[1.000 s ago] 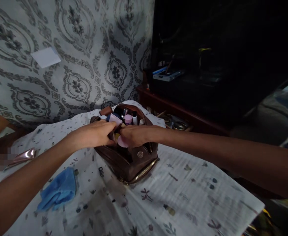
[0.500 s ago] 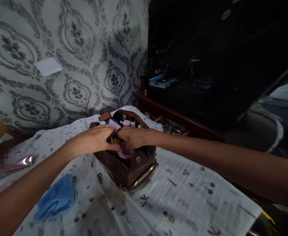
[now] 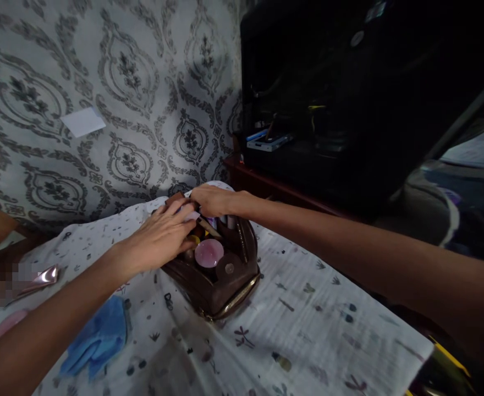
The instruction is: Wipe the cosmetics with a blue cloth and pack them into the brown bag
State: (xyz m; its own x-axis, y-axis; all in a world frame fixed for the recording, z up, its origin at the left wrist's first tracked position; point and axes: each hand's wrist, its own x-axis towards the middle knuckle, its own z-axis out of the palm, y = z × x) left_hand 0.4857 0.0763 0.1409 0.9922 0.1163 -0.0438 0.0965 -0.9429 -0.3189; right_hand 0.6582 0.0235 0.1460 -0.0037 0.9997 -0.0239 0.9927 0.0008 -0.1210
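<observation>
A brown zipped cosmetic bag (image 3: pixel 225 289) stands open on a patterned cloth (image 3: pixel 308 330), filled with several small bottles and tubes. A round pink lid (image 3: pixel 209 253) shows near its front. My left hand (image 3: pixel 163 236) lies over the bag's left side, fingers reaching in among the items. My right hand (image 3: pixel 211 199) is at the bag's far rim, fingers curled on a pale item there; what exactly it holds is hidden.
A blue cloth (image 3: pixel 95 338) lies at the front left of the table. A shiny pink packet (image 3: pixel 39 276) rests at the far left. A dark cabinet (image 3: pixel 328 126) with a white box (image 3: pixel 269 143) stands behind, beside patterned wallpaper.
My right hand has moved from the front of the bag to its far rim, uncovering the round pink lid. My left hand has shifted slightly further in.
</observation>
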